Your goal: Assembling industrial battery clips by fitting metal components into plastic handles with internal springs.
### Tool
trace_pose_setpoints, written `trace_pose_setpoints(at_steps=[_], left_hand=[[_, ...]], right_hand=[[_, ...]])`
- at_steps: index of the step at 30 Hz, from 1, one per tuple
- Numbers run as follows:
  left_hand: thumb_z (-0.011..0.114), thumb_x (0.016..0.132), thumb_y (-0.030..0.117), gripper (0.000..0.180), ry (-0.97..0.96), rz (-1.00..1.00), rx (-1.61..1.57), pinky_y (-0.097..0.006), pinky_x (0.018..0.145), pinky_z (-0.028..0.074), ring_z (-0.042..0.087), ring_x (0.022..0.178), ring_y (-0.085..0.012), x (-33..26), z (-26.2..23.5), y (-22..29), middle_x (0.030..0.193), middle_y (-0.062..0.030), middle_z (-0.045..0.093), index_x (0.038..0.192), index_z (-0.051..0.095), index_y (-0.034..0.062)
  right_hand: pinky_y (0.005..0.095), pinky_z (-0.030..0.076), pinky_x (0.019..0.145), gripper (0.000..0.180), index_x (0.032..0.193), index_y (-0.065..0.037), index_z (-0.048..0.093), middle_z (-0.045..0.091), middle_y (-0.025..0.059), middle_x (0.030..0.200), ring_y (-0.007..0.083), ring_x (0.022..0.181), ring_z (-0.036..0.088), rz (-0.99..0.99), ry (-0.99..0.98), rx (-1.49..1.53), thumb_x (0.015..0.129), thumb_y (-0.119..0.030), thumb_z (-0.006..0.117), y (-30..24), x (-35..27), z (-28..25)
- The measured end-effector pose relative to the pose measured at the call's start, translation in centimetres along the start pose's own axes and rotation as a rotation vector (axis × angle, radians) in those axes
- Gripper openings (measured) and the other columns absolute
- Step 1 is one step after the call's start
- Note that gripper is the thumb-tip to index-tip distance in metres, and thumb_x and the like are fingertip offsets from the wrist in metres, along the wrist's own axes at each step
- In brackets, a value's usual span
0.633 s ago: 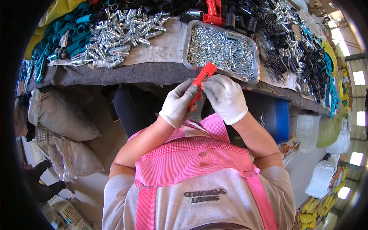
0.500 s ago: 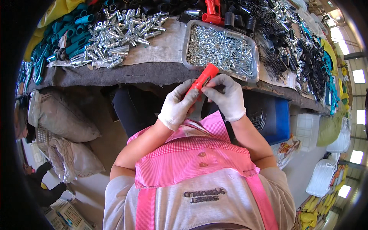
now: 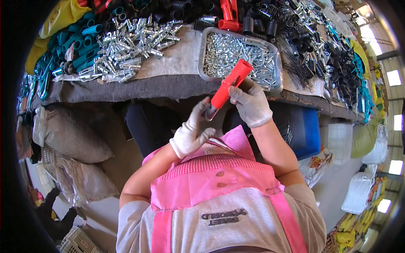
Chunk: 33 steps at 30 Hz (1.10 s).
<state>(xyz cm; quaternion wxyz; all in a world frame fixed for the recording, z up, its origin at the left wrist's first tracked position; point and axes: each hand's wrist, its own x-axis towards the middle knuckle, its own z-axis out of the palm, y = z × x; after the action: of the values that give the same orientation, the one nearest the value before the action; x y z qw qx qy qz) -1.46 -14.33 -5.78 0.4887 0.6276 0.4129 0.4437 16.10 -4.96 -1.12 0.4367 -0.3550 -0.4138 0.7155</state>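
Note:
A red tubular part with a slot in its side slants up and away over the table's front edge. My right hand, in a white and grey work glove, is closed around its right side. A shiny metal piece sticks out of the tube's lower end. Below and to the left, my left hand, gloved too, has its thumb and fingers spread apart. Its fingertips are close beside the metal end; whether they touch it I cannot tell.
Beyond the tube stands a clear tray of small metal pins and fittings. Metal fittings and teal tubes are heaped at left. Black springs and parts lie at right. A blue bin sits under the table, sacks at lower left.
My left hand has let go of the red tube and moved down and left, its fingers opening. My right hand now grips the tube, which has shifted slightly up and right.

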Motion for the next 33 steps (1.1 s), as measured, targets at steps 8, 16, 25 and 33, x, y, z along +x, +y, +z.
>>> trace_pose_setpoints(at_steps=[8,16,25,33], left_hand=[[0.048,0.097,0.026,0.022,0.461,-0.33,-0.691,-0.024,0.059,0.044,0.052,0.07,-0.0088,2.3,-0.9,3.8,0.09,-0.0054,0.057,0.104,0.049,0.0052],[0.041,0.097,0.037,0.034,0.424,-0.477,-1.275,-0.024,0.048,0.038,0.044,0.059,-0.0113,3.6,-2.5,2.3,0.081,-0.0057,0.05,0.106,0.046,0.0049],[0.04,0.097,0.032,0.028,0.296,-0.414,-1.328,-0.026,0.05,0.042,0.049,0.06,-0.0146,4.5,-2.4,1.9,0.081,-0.0085,0.053,0.111,0.045,0.0082],[0.045,0.095,0.031,0.03,0.423,-0.554,-1.208,-0.029,0.056,0.047,0.054,0.066,-0.0174,4.5,-2.0,2.3,0.086,-0.0098,0.058,0.109,0.049,0.0049]], right_hand=[[0.0272,0.052,0.057,0.031,0.103,0.0,0.062,0.065,0.0103,0.088,0.0137,0.07,0.063,-0.067,-0.279,-0.686,0.094,-0.028,0.053,-2.5,3.6,1.1],[0.0382,0.05,0.075,0.011,0.084,-0.011,0.07,0.064,0.0074,0.09,0.0285,0.083,0.062,-0.584,0.073,-1.608,0.079,-0.02,0.064,-1.9,10.8,-2.1],[0.0391,0.049,0.077,0.012,0.088,-0.014,0.068,0.063,0.0067,0.093,0.0281,0.087,0.061,-0.631,0.066,-1.712,0.081,-0.022,0.063,-2.0,10.6,-2.6],[0.0275,0.05,0.068,0.014,0.088,-0.006,0.067,0.066,0.0084,0.083,0.0152,0.072,0.064,-0.479,0.065,-1.254,0.077,-0.014,0.065,-2.9,8.1,-1.3]])
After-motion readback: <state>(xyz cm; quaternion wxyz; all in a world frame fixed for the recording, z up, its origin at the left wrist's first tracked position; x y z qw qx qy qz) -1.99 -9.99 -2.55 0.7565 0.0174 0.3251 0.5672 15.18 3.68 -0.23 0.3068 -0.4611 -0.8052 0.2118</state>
